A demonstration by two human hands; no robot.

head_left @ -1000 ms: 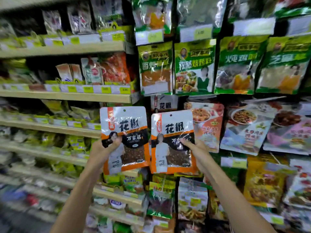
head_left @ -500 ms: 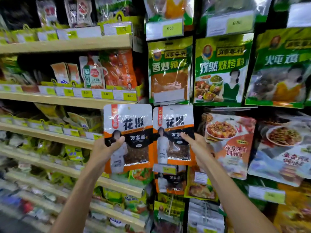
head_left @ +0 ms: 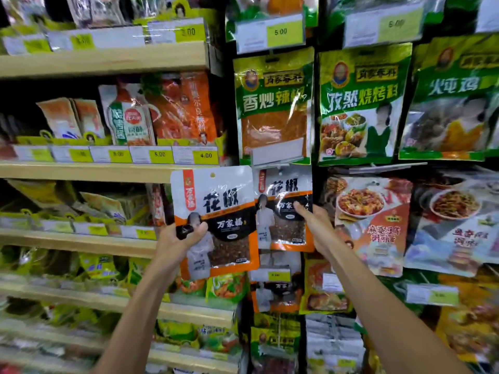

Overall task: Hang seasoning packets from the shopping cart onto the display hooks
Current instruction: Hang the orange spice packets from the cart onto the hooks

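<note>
Shelves (head_left: 108, 60); L grip (head_left: 179, 242), R grip (head_left: 317, 229): pkts (head_left: 224, 201).

I get bright overhead store light, white glare on the glossy packets (head_left: 283, 203), blurred lower-left shelves (head_left: 54, 306), edges bowed.

Left peppercorn packet (head_left: 216, 220): plastic film, glossy, with a clear window low on the front and light glare near the top.
Right peppercorn packet (head_left: 280, 230): same glossy film, creased, strong highlights.
Green seasoning packets (head_left: 272, 109): shiny plastic, slightly wrinkled, partly see-through.
Shelf boards (head_left: 108, 60): pale wood-look surface, matt and smooth.
Price tags (head_left: 159, 155): paper, yellow and white, behind clear glossy plastic strips.
</note>
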